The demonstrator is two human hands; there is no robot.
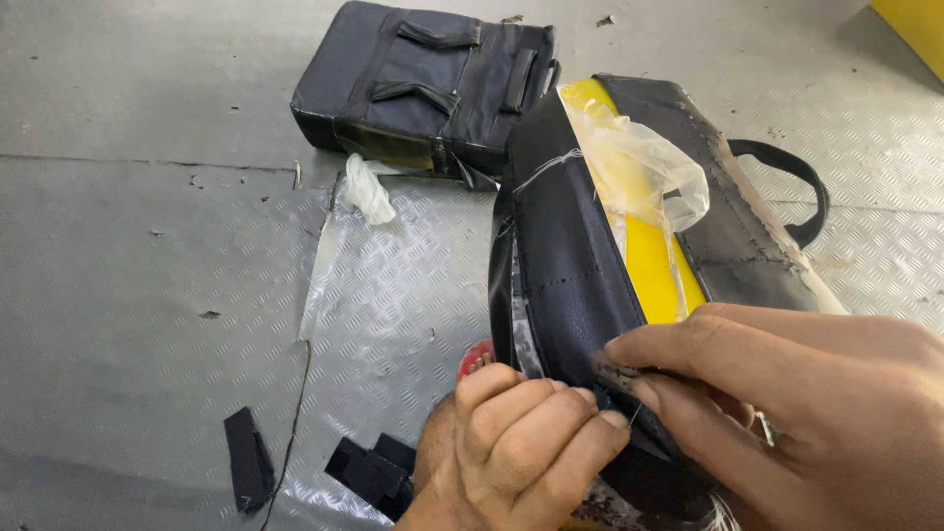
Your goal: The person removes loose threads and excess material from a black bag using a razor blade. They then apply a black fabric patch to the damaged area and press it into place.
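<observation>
The right hand (806,413) and the left hand (521,442), nearest the lens, were both closed in a pinch on the lower edge of a black cover (565,265) wrapped over a yellow pad (654,265), which lay on the metal tread-plate floor (147,246). Sewing that edge well seemed to call for keeping the fabric taut and the pinch close to the seam. Clear plastic film (639,162) bunched at the pad's top, a finished black padded case (433,84) lay beyond, and black offcuts (374,472) sat near the left hand; no labels showed.
</observation>
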